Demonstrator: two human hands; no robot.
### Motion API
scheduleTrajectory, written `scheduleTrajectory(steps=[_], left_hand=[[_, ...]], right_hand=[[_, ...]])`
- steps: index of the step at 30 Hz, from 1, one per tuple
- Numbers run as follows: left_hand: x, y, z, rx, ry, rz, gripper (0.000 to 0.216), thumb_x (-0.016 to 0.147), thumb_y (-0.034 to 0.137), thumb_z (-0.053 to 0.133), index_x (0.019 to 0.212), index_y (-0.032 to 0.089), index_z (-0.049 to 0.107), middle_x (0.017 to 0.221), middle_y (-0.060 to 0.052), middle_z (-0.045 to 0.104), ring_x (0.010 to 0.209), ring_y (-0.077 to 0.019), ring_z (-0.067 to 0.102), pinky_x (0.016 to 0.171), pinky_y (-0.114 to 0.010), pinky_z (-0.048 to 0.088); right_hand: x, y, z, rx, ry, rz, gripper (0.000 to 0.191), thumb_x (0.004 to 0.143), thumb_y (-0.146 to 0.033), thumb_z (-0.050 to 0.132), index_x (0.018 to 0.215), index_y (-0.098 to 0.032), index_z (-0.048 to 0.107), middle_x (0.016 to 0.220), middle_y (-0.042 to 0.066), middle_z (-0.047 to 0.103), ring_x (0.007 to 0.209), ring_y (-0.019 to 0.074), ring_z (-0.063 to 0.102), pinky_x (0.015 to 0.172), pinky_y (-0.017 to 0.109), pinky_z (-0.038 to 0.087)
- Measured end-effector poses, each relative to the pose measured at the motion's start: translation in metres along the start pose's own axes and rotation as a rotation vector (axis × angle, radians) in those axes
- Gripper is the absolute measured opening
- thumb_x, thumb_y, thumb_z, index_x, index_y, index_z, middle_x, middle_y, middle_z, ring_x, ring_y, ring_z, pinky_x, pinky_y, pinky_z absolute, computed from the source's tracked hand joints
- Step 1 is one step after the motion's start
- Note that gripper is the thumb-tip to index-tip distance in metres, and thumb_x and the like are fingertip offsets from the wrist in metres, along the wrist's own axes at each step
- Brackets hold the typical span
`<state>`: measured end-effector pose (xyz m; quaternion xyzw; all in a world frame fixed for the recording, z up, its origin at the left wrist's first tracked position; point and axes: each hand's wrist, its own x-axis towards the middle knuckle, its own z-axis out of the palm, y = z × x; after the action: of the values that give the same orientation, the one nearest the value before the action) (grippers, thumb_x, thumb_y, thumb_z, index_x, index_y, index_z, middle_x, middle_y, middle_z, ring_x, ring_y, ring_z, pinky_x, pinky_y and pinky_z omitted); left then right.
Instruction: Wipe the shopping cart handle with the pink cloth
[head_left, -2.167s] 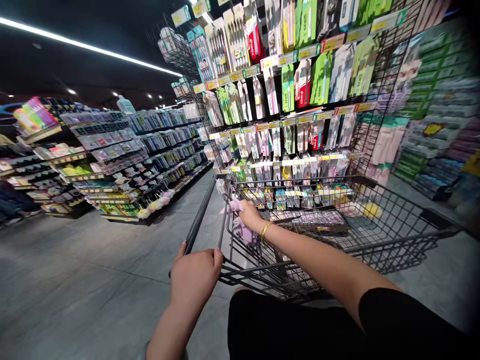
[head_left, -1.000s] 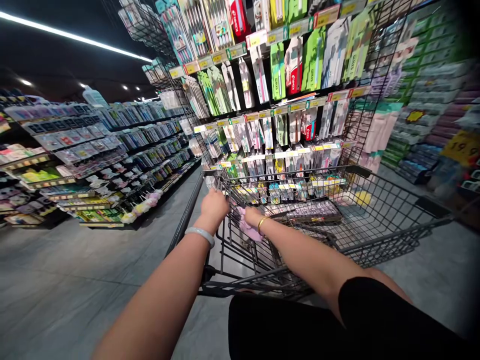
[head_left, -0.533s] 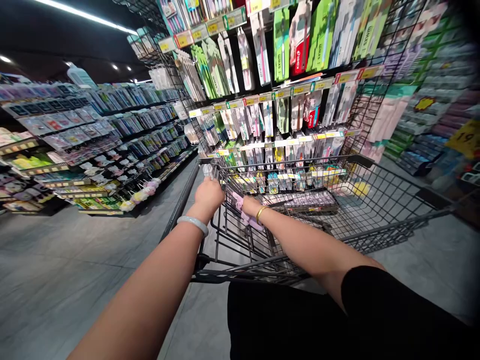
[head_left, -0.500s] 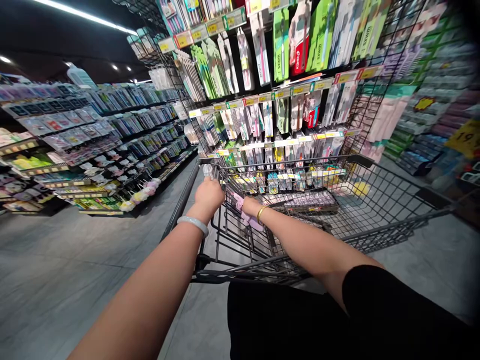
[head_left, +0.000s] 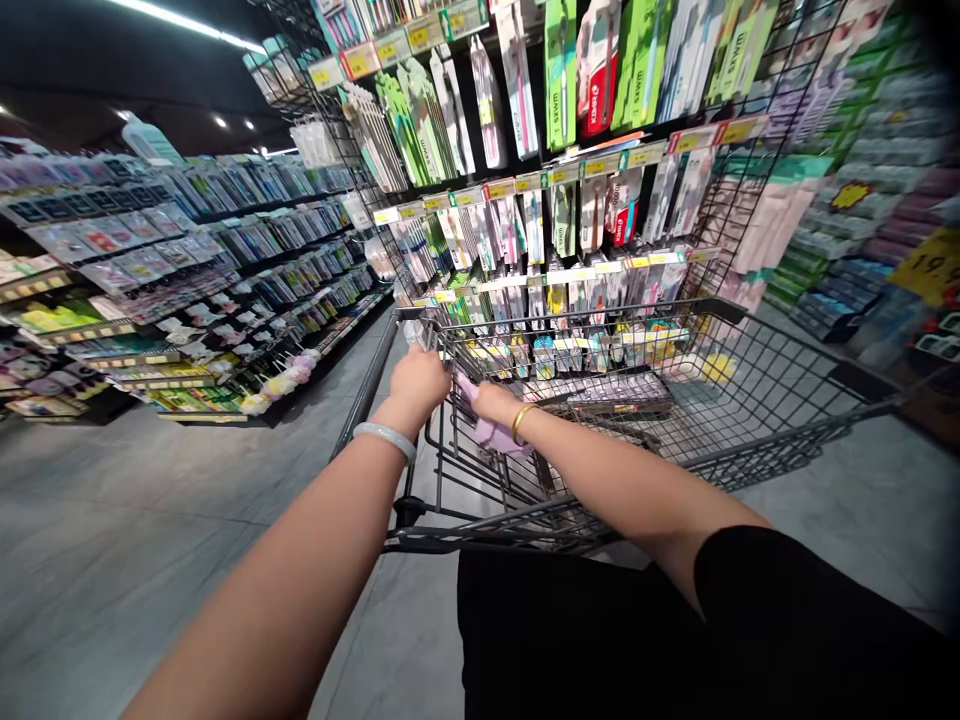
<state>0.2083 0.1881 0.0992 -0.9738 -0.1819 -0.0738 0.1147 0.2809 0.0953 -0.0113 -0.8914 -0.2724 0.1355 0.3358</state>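
Observation:
My left hand point(head_left: 420, 380) is a closed fist over the near left corner of a black wire shopping cart point(head_left: 480, 525). A clear, shiny thing point(head_left: 412, 328) shows just beyond its knuckles, too small to name. To its right, my right hand point(head_left: 495, 403) is closed on a lilac cloth point(head_left: 501, 437), which hangs below the fingers against the cart's wire mesh. One end of the cloth sticks out past the fingers toward my left hand. The fingertips of both hands are hidden.
Packaged toothbrushes point(head_left: 562, 75) hang in rows on a wire rack point(head_left: 814, 60) just past the cart. Shelves of goods point(head_left: 285, 270) stand across the aisle at left. Grey floor point(head_left: 187, 540) runs between. More stacked goods point(head_left: 862, 230) are at right.
My right hand has shifted slightly left and up with the lilac cloth, closer to my left hand. The cart and rack appear slightly higher in view.

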Motion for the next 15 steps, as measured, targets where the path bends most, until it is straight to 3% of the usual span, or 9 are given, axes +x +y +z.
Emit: scheduleTrajectory(steps=[3,5,11,15], left_hand=[[0.001,-0.001,0.001,0.012,-0.001,0.007,0.037,0.082,0.024,0.047,0.109,0.01,0.068,0.115,-0.02,0.06,0.095,-0.0271,0.065,0.086,-0.034,0.05],[0.002,-0.002,0.002,0.023,0.009,0.015,0.037,0.082,0.023,0.046,0.108,0.01,0.068,0.114,-0.02,0.061,0.095,-0.027,0.065,0.086,-0.034,0.05],[0.002,-0.002,0.0,0.027,-0.006,0.008,0.038,0.081,0.022,0.046,0.11,0.01,0.069,0.116,-0.019,0.06,0.096,-0.0266,0.065,0.088,-0.033,0.05],[0.001,0.001,-0.002,0.019,-0.023,0.007,0.04,0.082,0.023,0.047,0.112,0.01,0.069,0.116,-0.019,0.06,0.098,-0.0276,0.065,0.089,-0.035,0.049]], right_hand=[[0.005,-0.015,0.001,0.092,0.168,-0.103,0.038,0.092,-0.036,0.045,0.127,-0.022,0.047,0.118,0.01,0.066,0.103,0.0228,0.063,0.081,0.031,0.049],[0.007,-0.013,0.004,0.182,0.249,-0.148,0.035,0.093,-0.032,0.044,0.127,-0.025,0.045,0.12,0.007,0.064,0.105,0.0202,0.061,0.085,0.03,0.047],[0.011,0.02,0.003,0.285,0.147,0.0,0.034,0.078,-0.025,0.063,0.112,-0.021,0.057,0.091,0.007,0.069,0.081,0.0228,0.064,0.076,0.033,0.049],[0.023,0.003,-0.009,0.446,0.251,-0.149,0.034,0.085,-0.019,0.048,0.117,-0.026,0.054,0.108,0.0,0.066,0.092,0.0161,0.063,0.079,0.026,0.05]])
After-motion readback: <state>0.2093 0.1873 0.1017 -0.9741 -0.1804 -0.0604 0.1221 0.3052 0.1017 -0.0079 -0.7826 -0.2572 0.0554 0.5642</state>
